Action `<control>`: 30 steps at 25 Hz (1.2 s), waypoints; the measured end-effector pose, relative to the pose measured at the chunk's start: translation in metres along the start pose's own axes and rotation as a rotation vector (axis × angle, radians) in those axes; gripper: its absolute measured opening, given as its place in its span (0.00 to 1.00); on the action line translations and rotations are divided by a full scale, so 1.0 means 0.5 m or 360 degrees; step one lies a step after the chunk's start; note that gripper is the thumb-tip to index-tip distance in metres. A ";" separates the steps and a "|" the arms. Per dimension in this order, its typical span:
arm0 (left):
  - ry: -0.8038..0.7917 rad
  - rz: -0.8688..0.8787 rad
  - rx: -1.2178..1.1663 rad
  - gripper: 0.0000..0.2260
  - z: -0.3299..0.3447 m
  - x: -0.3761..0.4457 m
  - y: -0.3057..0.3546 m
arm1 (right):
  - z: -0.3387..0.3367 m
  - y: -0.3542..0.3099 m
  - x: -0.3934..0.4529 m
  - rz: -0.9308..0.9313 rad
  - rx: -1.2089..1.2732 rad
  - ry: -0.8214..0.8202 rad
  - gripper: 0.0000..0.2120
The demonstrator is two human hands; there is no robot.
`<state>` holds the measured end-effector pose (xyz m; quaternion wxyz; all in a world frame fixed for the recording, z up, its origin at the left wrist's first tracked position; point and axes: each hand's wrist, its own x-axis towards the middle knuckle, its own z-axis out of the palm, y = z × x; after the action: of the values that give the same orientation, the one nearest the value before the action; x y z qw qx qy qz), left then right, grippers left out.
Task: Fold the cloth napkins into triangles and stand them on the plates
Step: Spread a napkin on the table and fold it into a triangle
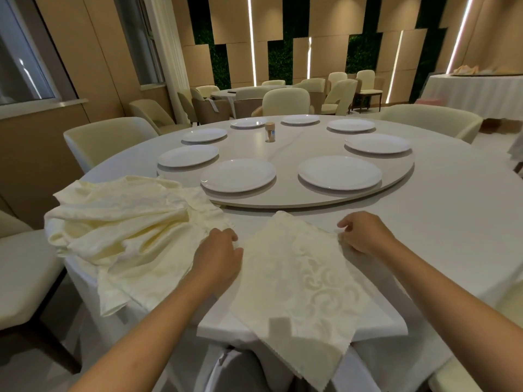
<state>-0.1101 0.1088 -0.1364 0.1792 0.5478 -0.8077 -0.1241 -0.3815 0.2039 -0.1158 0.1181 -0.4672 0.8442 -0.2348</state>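
A cream patterned napkin (300, 281) lies spread like a diamond on the white table, its near corner hanging over the front edge. My left hand (219, 254) pinches its left corner. My right hand (360, 233) pinches its right corner. A loose pile of more cream napkins (127, 230) lies to the left. Several empty white plates sit on the round turntable (283, 200), the nearest two being the left plate (237, 175) and the right plate (339, 172).
A small wooden toothpick holder (269, 132) stands at the turntable's middle. Cream chairs (107, 137) ring the table, one close at my left (22, 267). Another table with chairs stands behind, and a draped table (475, 91) at the far right.
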 end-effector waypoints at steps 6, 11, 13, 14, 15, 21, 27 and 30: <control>-0.0304 -0.0179 0.0110 0.12 -0.005 0.037 0.011 | -0.011 0.012 -0.015 0.0212 0.0283 -0.0342 0.04; -0.0116 -0.0188 -0.0242 0.11 -0.011 0.050 0.002 | -0.003 0.005 -0.005 0.0358 0.0904 -0.0330 0.02; 0.0034 -0.0153 -0.0574 0.07 -0.019 0.049 0.001 | -0.003 0.009 -0.003 0.0265 0.1106 -0.0243 0.02; 0.0072 -0.0134 -0.0747 0.06 -0.026 0.047 0.003 | -0.004 0.014 0.000 0.0190 0.1151 -0.0211 0.01; 0.0083 -0.0111 -0.0912 0.05 -0.032 0.042 0.005 | -0.006 0.017 0.001 0.0113 0.1194 -0.0190 0.01; 0.0067 -0.0093 -0.1160 0.09 -0.020 -0.018 -0.016 | 0.004 0.045 -0.038 -0.0049 0.1325 -0.0080 0.05; 0.0111 0.0224 -0.0715 0.04 0.003 -0.051 -0.027 | 0.030 0.050 -0.077 -0.0230 0.0696 0.0108 0.05; 0.0142 0.0229 -0.0759 0.05 0.010 -0.053 -0.028 | 0.033 0.050 -0.087 -0.0275 0.0768 0.0193 0.06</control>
<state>-0.0916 0.1285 -0.1503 0.3472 0.4360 -0.7838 -0.2739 -0.3693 0.2472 -0.1436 0.1547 -0.4810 0.7263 -0.4661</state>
